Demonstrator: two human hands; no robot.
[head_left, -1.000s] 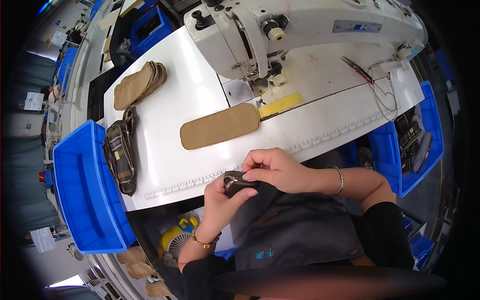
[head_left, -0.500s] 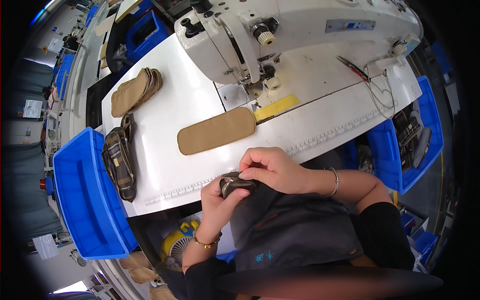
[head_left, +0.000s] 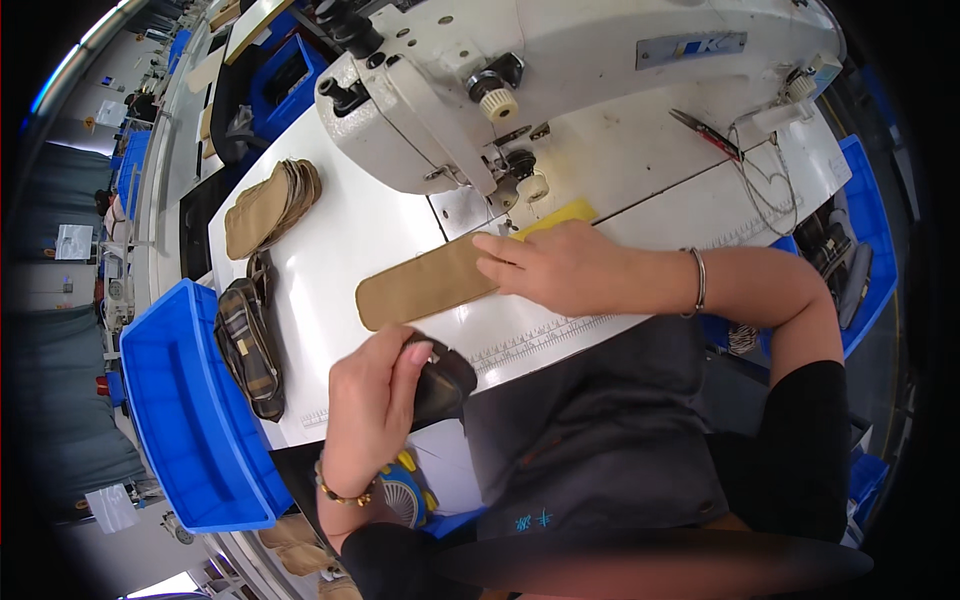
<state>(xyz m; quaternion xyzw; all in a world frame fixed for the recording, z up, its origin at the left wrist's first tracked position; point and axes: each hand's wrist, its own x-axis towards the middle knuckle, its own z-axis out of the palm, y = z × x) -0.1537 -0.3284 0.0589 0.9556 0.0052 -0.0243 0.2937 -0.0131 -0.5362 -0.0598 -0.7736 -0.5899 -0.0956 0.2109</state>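
A dark fabric pouch (head_left: 447,385) is gripped by my left hand (head_left: 372,398), thumb on top, just off the table's front edge. Part of it is hidden behind the fingers. My right hand (head_left: 555,265) reaches over the table with fingers stretched out and slightly apart. Its fingertips lie at the right end of a long tan panel with rounded ends (head_left: 425,285). The panel rests flat in front of the white sewing machine (head_left: 420,120), beside a yellow strip (head_left: 575,213) near the needle.
A stack of tan panels (head_left: 272,208) and a plaid pouch (head_left: 247,350) lie at the table's left. An empty blue bin (head_left: 185,400) stands beyond that edge. Red-handled snippers (head_left: 706,133) sit at the right, near another blue bin (head_left: 868,290) with plaid pieces.
My right hand has left the pouch and moved up to the tan panel. The left hand has carried the pouch leftward and turned it. The view has shifted slightly.
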